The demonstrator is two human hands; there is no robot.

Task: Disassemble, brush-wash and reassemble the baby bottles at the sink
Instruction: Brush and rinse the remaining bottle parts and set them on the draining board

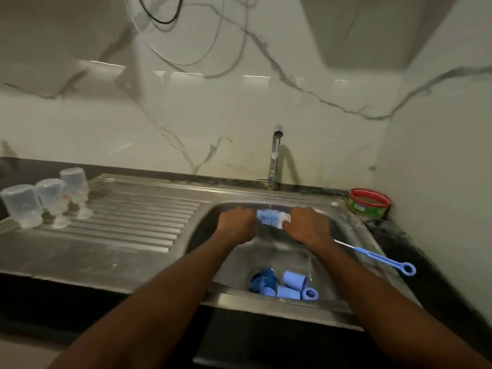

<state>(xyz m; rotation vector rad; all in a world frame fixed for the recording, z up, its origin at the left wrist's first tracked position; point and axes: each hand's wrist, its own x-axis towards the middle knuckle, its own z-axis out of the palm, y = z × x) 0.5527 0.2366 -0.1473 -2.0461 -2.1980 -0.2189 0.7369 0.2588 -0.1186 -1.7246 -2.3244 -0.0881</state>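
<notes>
Fingers of the right hand (308, 225) clamped the bottle brush (274, 219) under the faucet (275, 155). Left hand (237, 222) curled shut beside the bristles; its contents couldn't be told.

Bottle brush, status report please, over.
Both hands, left hand and right hand, on bottle brush under running faucet. Blue bottle parts wait by drain. Nothing blocking.

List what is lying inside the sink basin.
In the sink basin, pale blue bottle parts sit clustered by the drain, partly covering it. The hands hide the basin floor below the brush head.
</notes>
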